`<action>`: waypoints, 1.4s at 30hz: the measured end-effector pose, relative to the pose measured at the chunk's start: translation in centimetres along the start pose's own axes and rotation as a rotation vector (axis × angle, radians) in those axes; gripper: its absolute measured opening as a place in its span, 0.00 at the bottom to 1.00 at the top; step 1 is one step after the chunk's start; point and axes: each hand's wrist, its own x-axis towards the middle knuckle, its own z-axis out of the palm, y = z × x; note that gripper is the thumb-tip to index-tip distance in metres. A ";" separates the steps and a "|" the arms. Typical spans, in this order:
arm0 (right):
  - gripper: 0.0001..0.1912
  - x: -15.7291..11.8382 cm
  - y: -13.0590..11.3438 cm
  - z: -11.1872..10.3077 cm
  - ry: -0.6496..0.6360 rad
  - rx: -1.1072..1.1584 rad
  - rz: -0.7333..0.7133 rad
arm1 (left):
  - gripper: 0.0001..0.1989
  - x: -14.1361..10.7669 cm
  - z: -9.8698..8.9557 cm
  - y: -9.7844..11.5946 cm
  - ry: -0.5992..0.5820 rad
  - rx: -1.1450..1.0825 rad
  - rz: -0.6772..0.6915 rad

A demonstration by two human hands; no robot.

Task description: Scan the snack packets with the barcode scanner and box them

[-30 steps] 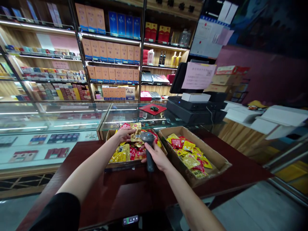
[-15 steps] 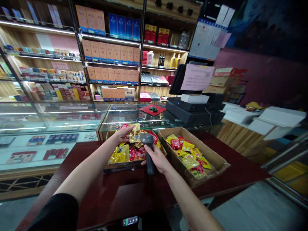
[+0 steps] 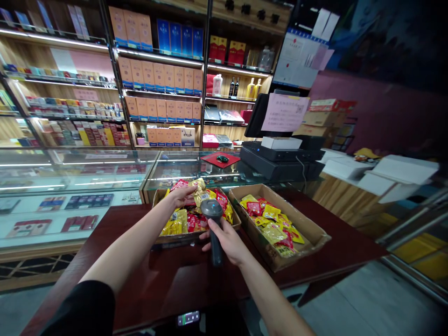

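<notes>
My left hand (image 3: 182, 195) is closed on a gold foil snack packet (image 3: 199, 191), held above the left cardboard box (image 3: 189, 240). That box is filled with red, yellow and gold packets (image 3: 178, 223). In my right hand (image 3: 227, 239) is a dark handheld barcode scanner (image 3: 213, 219), gripped by its handle. The scanner's head is just below the gold packet and in front of the box. To the right, a second cardboard box (image 3: 318, 233) holds more red and yellow packets (image 3: 271, 212); neither hand touches it.
Both boxes rest on a dark red table (image 3: 168, 284). Behind it stand a glass display counter (image 3: 105, 172), a red mat (image 3: 212, 160) with a mouse (image 3: 222, 159), and a monitor (image 3: 257, 114). A lit phone-like screen (image 3: 188, 318) is at the near edge.
The gold packet has tilted and shifted slightly right in my left hand. My right hand has brought the scanner a little lower and nearer to me.
</notes>
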 end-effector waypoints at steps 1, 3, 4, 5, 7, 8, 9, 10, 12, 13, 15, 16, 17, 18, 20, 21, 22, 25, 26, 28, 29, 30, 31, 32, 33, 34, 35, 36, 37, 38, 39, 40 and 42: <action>0.25 0.0 -0.1 0.0 0.001 0.002 -0.002 | 0.12 0.0 0.1 0.0 -0.002 0.008 0.004; 0.25 -0.1 -0.3 0.0 0.000 0.003 -0.004 | 0.11 -0.2 0.2 0.1 0.011 0.043 0.017; 0.25 -0.2 -0.4 0.0 0.000 0.004 -0.005 | 0.12 -0.2 0.3 0.2 0.023 0.062 0.024; 0.25 -0.2 -0.4 0.0 0.000 0.004 -0.008 | 0.13 -0.3 0.4 0.3 0.039 0.081 0.035; 0.26 -0.4 -0.4 0.0 0.002 0.001 -0.009 | 0.16 -0.5 0.4 0.5 0.059 0.107 0.061; 0.26 -0.6 -0.3 0.0 0.002 -0.002 -0.008 | 0.17 -0.6 0.4 0.5 0.062 0.115 0.073; 0.26 -0.7 -0.2 0.1 0.002 -0.005 -0.007 | 0.18 -0.7 0.4 0.6 0.064 0.119 0.084; 0.25 -0.8 -0.2 0.1 0.000 -0.007 -0.006 | 0.18 -0.8 0.3 0.7 0.062 0.122 0.092; 0.25 -1.1 0.0 0.2 -0.007 -0.004 -0.006 | 0.17 -0.9 0.1 0.7 0.049 0.132 0.102; 0.25 -1.2 0.0 0.3 -0.013 0.000 -0.007 | 0.17 -0.9 0.0 0.7 0.037 0.135 0.105; 0.25 -1.3 0.1 0.4 -0.024 0.007 -0.006 | 0.17 -0.9 -0.3 0.7 0.006 0.132 0.110; 0.24 -1.3 0.2 0.5 -0.029 0.009 -0.005 | 0.18 -0.9 -0.4 0.7 -0.003 0.129 0.110; 0.24 -1.3 0.2 0.5 -0.033 0.009 -0.004 | 0.18 -0.9 -0.4 0.7 -0.007 0.126 0.110; 0.24 -1.3 0.2 0.6 -0.037 0.008 -0.003 | 0.18 -0.9 -0.4 0.7 -0.008 0.123 0.107; 0.24 -1.2 0.3 0.7 -0.042 0.005 -0.003 | 0.17 -1.0 -0.3 0.8 0.008 0.127 0.099; 0.24 -1.2 0.3 0.7 -0.046 0.004 -0.003 | 0.17 -1.1 -0.2 0.9 0.019 0.130 0.096; 0.24 -1.1 0.3 0.8 -0.048 0.003 -0.004 | 0.17 -1.2 -0.1 1.0 0.028 0.132 0.096; 0.25 -1.1 0.3 0.8 -0.054 0.011 -0.009 | 0.17 -1.6 0.1 1.1 0.035 0.142 0.095; 0.25 -1.1 0.3 0.8 -0.055 0.015 -0.011 | 0.17 -1.7 0.2 1.2 0.031 0.145 0.092; 0.25 -1.1 0.3 0.9 -0.057 0.021 -0.013 | 0.17 -1.8 0.2 1.2 0.031 0.149 0.089; 0.25 -1.1 0.3 0.8 -0.058 0.023 -0.013 | 0.17 -1.8 0.2 1.2 0.035 0.150 0.090; 0.24 -1.0 0.3 0.8 -0.057 0.023 -0.012 | 0.17 -1.7 0.1 1.1 0.039 0.151 0.091; 0.24 -1.0 0.3 0.8 -0.057 0.022 -0.010 | 0.17 -1.6 0.0 1.1 0.041 0.154 0.092; 0.24 -1.0 0.3 0.8 -0.055 0.021 -0.009 | 0.17 -1.5 -0.1 1.1 0.040 0.158 0.093; 0.24 -1.0 0.3 0.9 -0.052 0.022 -0.008 | 0.17 -1.3 -0.2 1.0 0.035 0.163 0.092; 0.23 -1.0 0.3 0.9 -0.049 0.023 -0.007 | 0.18 -1.1 -0.3 1.0 0.031 0.172 0.089; 0.23 -1.0 0.2 0.9 -0.046 0.024 -0.006 | 0.18 -1.0 -0.4 0.9 0.027 0.181 0.086; 0.23 -1.0 0.3 0.9 -0.043 0.025 -0.006 | 0.19 -0.8 -0.4 0.9 0.024 0.187 0.085; 0.23 -1.0 0.3 0.9 -0.042 0.028 -0.005 | 0.19 -0.8 -0.5 0.8 0.025 0.191 0.084; 0.23 -1.0 0.3 0.9 -0.042 0.030 -0.004 | 0.20 -0.7 -0.5 0.8 0.024 0.188 0.084; 0.23 -1.0 0.3 0.9 -0.041 0.030 -0.003 | 0.20 -0.7 -0.5 0.8 0.022 0.181 0.086; 0.23 -1.0 0.3 0.8 -0.042 0.028 -0.004 | 0.20 -0.8 -0.4 0.8 0.020 0.173 0.088; 0.23 -0.6 0.3 0.6 -0.037 0.013 -0.007 | 0.19 -1.1 -0.3 0.9 0.019 0.160 0.085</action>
